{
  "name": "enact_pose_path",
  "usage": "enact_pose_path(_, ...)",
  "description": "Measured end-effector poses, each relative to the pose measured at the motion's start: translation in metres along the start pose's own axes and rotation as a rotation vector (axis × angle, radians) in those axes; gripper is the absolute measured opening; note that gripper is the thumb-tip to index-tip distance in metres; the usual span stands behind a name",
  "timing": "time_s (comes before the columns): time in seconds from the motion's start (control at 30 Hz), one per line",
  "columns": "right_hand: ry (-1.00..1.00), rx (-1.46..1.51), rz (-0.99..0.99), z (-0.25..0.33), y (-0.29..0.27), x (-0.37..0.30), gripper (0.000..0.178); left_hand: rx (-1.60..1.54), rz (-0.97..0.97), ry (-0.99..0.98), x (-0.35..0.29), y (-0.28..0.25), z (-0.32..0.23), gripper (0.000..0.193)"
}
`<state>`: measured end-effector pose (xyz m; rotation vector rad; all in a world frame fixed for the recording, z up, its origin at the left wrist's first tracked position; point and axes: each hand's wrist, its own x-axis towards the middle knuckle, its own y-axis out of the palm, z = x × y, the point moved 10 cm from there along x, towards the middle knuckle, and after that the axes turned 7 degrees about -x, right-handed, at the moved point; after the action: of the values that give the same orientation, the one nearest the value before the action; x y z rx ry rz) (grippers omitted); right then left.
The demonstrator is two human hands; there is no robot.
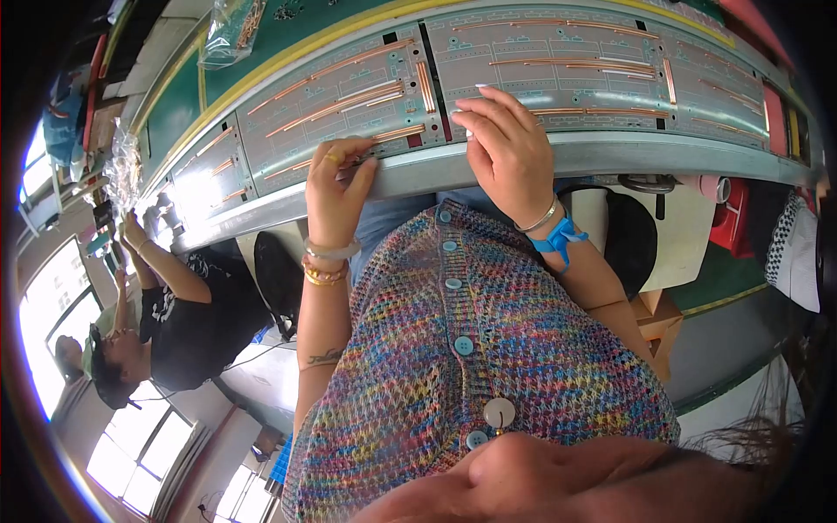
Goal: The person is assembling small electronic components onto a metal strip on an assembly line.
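My left hand (pixel 334 193) rests at the near edge of a grey panel (pixel 253 144) with pale printed outlines. Its fingers bend over the left end of some thin copper rods (pixel 399 134) lying along the panel, and its thumb stands apart from them. Whether the fingertips press on the rods cannot be made out. To the right, my right hand (pixel 513 157) hovers over the near edge of a neighbouring panel (pixel 471 74), fingers stretched and slightly spread, nothing in them. Further copper rods (pixel 602 112) lie beside its fingertips. A short bundle of copper rods (pixel 425 85) lies crosswise between the hands.
A metal rail (pixel 418 166) runs along the front of the panels. Beyond them is a green work surface (pixel 296 39) with a clear plastic bag (pixel 233 35) of copper pieces. At left, a co-worker in a black shirt (pixel 209 314) reaches up. A red crate (pixel 731 218) stands at right.
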<state>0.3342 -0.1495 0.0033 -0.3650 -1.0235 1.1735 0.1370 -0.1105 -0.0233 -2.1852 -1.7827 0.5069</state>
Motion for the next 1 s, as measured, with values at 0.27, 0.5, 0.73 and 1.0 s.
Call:
enact_pose_path(0.27, -0.018, -0.002, 0.002, 0.0, -0.001, 0.002, 0.023, 0.695, -0.058, 0.386, -0.029, -0.019, -0.01, 0.048)
enact_pose_path(0.5, -0.169, -0.058, 0.026, 0.015, 0.002, -0.008, 0.025, 0.957, 0.024, 0.233, -0.01, -0.115, 0.065, 0.055)
enact_pose_path(0.73, -0.565, 0.171, 0.169, 0.128, 0.076, -0.027, 0.023, 0.81, 0.301, 0.389, -0.002, -0.093, 0.043, 0.057)
enact_pose_path(1.0, -0.682, 0.029, 0.329, 0.174, 0.14, -0.031, 0.055, 0.664, 0.568, 0.499, 0.005, -0.033, 0.014, 0.061)
